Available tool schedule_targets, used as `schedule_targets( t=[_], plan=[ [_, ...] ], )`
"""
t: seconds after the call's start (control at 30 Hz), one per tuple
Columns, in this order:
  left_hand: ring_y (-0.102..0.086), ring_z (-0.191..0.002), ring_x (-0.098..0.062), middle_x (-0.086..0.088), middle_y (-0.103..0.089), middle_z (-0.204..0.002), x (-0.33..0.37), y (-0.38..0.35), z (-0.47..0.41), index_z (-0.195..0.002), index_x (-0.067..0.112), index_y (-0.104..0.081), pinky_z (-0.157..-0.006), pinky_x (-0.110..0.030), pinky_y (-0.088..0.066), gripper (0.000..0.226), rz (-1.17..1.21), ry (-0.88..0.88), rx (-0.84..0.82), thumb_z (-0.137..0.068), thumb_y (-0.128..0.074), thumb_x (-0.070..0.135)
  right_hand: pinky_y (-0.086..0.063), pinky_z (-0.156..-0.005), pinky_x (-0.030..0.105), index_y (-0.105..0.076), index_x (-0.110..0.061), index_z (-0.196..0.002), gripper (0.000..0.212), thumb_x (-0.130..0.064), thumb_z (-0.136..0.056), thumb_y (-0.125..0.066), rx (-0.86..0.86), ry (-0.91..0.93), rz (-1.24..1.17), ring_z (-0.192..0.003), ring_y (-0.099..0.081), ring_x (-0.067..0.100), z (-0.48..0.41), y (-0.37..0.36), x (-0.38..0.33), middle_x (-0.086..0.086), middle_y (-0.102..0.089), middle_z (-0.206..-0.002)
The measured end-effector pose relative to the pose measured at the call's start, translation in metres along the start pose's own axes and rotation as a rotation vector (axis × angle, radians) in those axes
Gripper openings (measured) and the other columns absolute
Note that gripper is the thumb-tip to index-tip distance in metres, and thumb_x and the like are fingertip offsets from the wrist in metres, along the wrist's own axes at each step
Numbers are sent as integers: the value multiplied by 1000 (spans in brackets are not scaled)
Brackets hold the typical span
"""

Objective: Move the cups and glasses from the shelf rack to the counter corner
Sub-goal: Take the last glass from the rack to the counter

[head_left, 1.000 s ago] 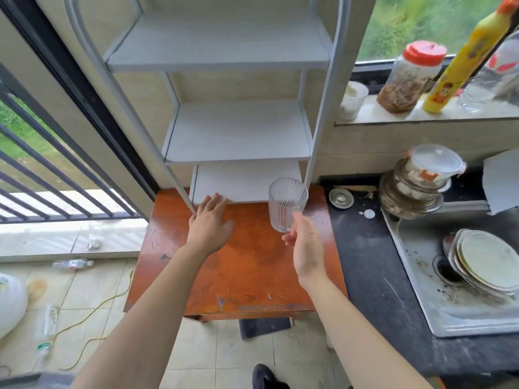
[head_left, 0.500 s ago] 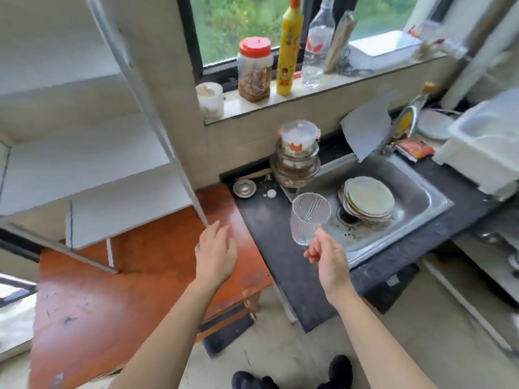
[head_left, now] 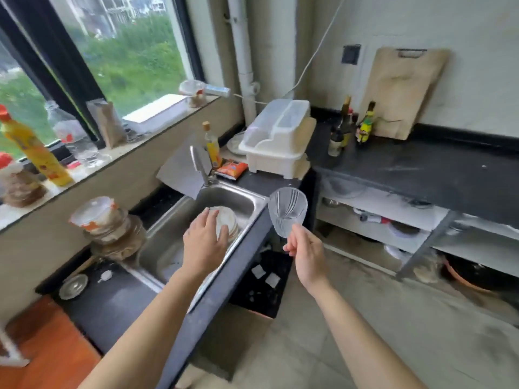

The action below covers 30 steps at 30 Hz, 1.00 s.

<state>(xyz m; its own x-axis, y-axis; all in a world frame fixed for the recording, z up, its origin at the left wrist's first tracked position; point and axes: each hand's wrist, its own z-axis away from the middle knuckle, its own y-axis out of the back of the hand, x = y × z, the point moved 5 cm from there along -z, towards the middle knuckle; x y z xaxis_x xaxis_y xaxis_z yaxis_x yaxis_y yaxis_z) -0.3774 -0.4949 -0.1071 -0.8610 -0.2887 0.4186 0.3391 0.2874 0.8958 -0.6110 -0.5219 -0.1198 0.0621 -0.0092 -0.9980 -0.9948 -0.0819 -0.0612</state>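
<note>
My right hand (head_left: 307, 255) pinches the base of a clear ribbed glass (head_left: 287, 211) and holds it in the air, tilted, beyond the front edge of the sink counter. My left hand (head_left: 204, 242) hovers over the steel sink (head_left: 241, 199), fingers spread and holding nothing. The black counter (head_left: 421, 167) runs along the right wall and meets the sink counter at a corner. The shelf rack is out of view, apart from a white sliver at the bottom left edge.
A white dish drainer (head_left: 276, 141) stands in the corner beside bottles (head_left: 341, 130) and a leaning cutting board (head_left: 401, 91). Plates (head_left: 227, 220) lie in the sink below the tap (head_left: 200, 164). Stacked containers (head_left: 109, 228) sit left of the sink. Bottles line the windowsill.
My view has swung right from the shelf rack and orange table to the sink and the right-hand counter. The glass has travelled right in my right hand; my left hand left the table.
</note>
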Motion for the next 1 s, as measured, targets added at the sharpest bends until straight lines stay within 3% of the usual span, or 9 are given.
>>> schedule_targets(
  t=[0.17,0.3,0.37,0.47,0.53,0.63,0.7,0.9,1.0],
  plan=[
    [-24,-148,-32,-13,-29,-161,146,-74,-34,-151,12,-36,-118,-47,-22,57,-2,-161,-98,-101,-48,37,-38,-63,28,-35,-16,-59,41,-39,-93,-41,222,-23,-31,-67,-46,20,-48,133,-7,0,-42,-60],
    [-24,-148,-32,-12,-24,-163,246,-134,-64,-155,16,-29,-119,-47,-22,61,-17,-321,-166,-102,-44,41,-47,-67,30,-44,-15,-59,48,-26,-106,-45,363,-77,4,-74,-60,22,-95,230,3,6,-58,-68],
    [-20,-150,-31,-9,-19,-165,294,-168,-79,-157,19,-24,-120,-46,-19,62,-4,-386,-208,-102,-41,43,-50,-65,24,-48,-14,-60,48,-17,-108,-42,440,-81,10,-75,-63,20,-118,277,10,9,-64,-71],
    [-16,-151,-31,-9,-14,-166,369,-222,-108,-158,20,-21,-120,-47,-18,62,-14,-508,-247,-103,-39,45,-50,-63,18,-52,-13,-63,47,-19,-108,-42,553,-82,22,-71,-65,16,-152,344,19,8,-69,-73],
    [-11,-152,-31,-10,-10,-167,424,-259,-131,-158,21,-19,-120,-48,-17,63,-27,-593,-285,-103,-37,46,-53,-67,21,-54,-12,-65,46,-21,-109,-41,635,-88,35,-75,-65,21,-177,391,22,7,-69,-74],
    [-6,-153,-32,-10,-4,-167,506,-310,-163,-159,20,-14,-120,-49,-15,64,-20,-689,-372,-104,-32,47,-57,-83,44,-55,-9,-66,47,-24,-109,-42,773,-130,71,-83,-68,33,-212,458,18,17,-71,-81],
    [-4,-153,-31,-9,-2,-168,558,-337,-180,-159,21,-12,-121,-50,-13,63,14,-738,-424,-104,-30,48,-57,-87,51,-54,-10,-65,47,-22,-109,-41,852,-149,71,-90,-69,41,-230,499,9,20,-71,-82],
    [-4,-153,-33,-12,-2,-167,698,-397,-198,-159,19,-13,-121,-52,-13,62,21,-972,-552,-105,-30,45,-59,-86,42,-58,-10,-68,46,-29,-108,-43,1039,-162,52,-91,-76,25,-247,601,-14,12,-71,-89],
    [-4,-153,-33,-12,-2,-167,755,-422,-189,-159,18,-13,-121,-51,-13,63,27,-1063,-593,-105,-30,45,-59,-85,39,-61,-24,-59,51,-27,-106,-44,1116,-148,27,-92,-75,24,-251,642,-16,8,-70,-93]
  ],
)
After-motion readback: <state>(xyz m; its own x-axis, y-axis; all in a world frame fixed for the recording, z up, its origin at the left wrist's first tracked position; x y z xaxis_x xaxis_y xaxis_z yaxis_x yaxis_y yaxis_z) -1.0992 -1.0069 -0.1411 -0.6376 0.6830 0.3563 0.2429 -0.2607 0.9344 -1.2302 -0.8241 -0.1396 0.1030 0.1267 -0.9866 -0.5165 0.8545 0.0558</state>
